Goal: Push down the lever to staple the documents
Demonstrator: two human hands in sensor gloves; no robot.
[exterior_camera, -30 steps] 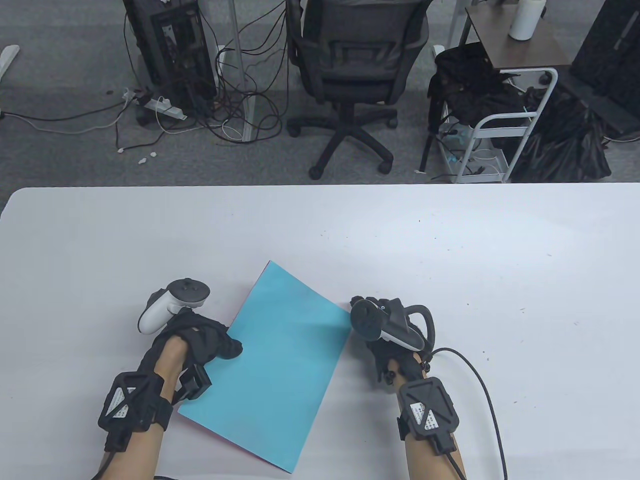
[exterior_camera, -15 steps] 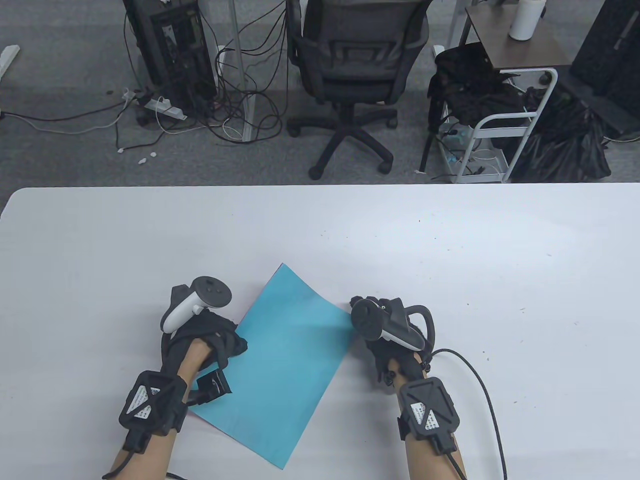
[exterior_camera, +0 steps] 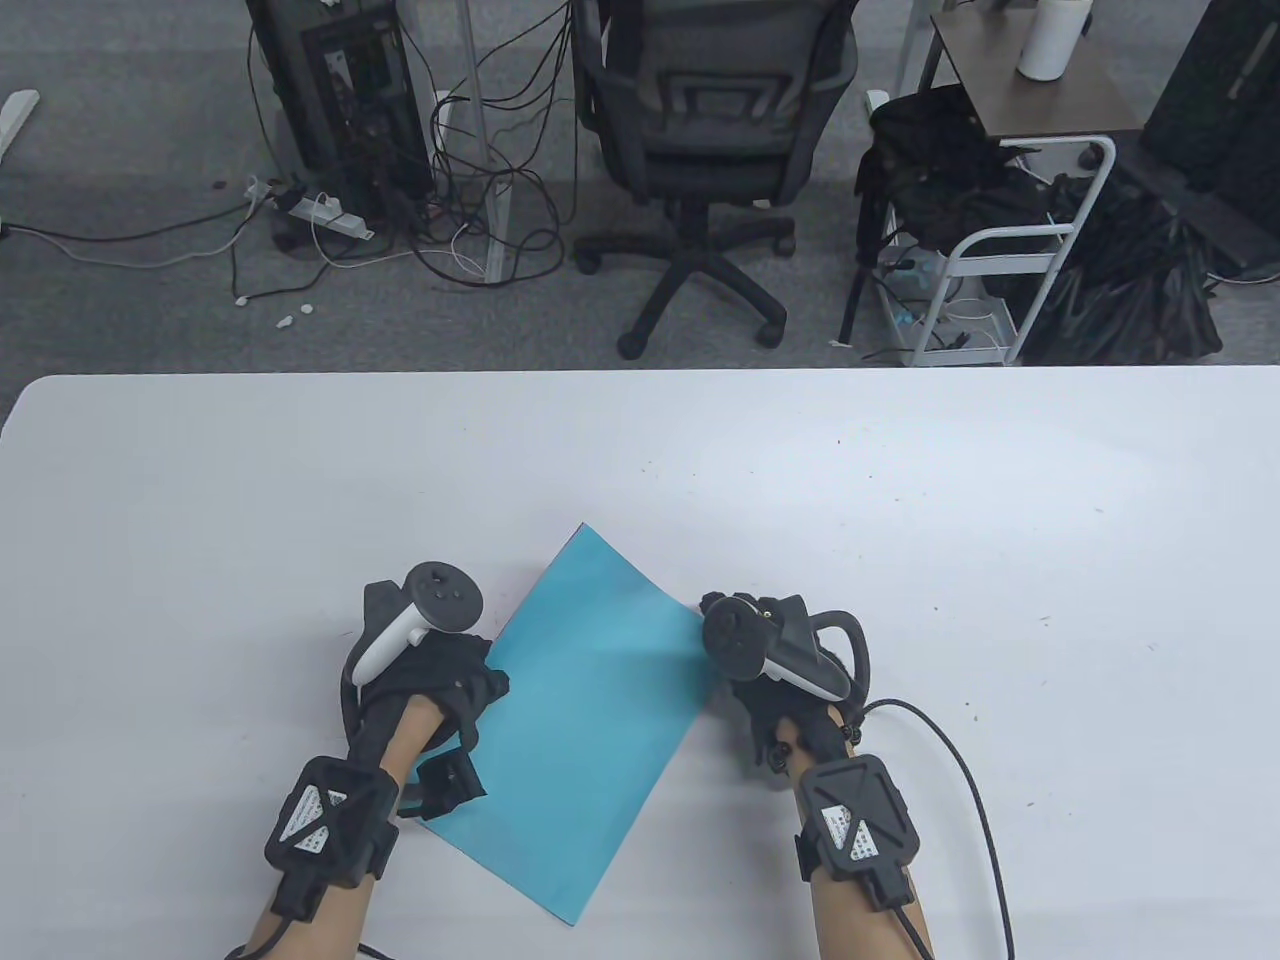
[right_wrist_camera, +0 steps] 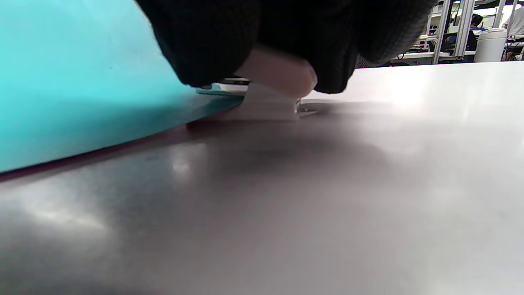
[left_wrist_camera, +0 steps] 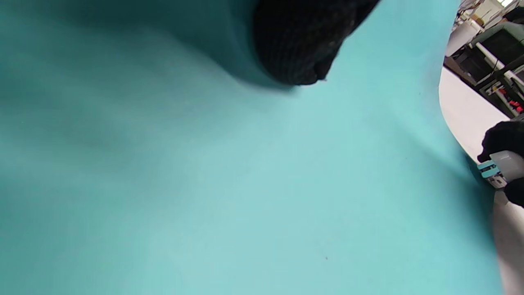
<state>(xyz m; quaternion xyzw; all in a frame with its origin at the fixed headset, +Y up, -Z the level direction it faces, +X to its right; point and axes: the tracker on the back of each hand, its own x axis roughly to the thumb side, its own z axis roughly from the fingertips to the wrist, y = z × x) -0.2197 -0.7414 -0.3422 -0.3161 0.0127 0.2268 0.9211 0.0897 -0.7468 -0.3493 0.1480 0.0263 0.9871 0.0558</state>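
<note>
White table (exterior_camera: 900, 520) before an office chair (exterior_camera: 700, 150); left hand (exterior_camera: 440, 690) on blue paper (exterior_camera: 590, 720), right hand (exterior_camera: 770, 690) gripping a white stapler (right_wrist_camera: 274, 94).

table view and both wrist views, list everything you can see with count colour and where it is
blue sheet: one, turquoise, tilted on the near middle of the table, a red-edged sheet showing under it
stapler: one, white, at the sheet's right corner under the right hand
table: one, white, fills the lower half of the table view
office chair: one, dark grey, on the floor behind the table
computer tower: one, black, floor at upper left, cables beside it
white cart: one, white frame, floor at upper right
white bottle: one, on the brown side table, top right
left hand: black glove, rests on the sheet's left edge
right hand: black glove, presses on the stapler
</note>
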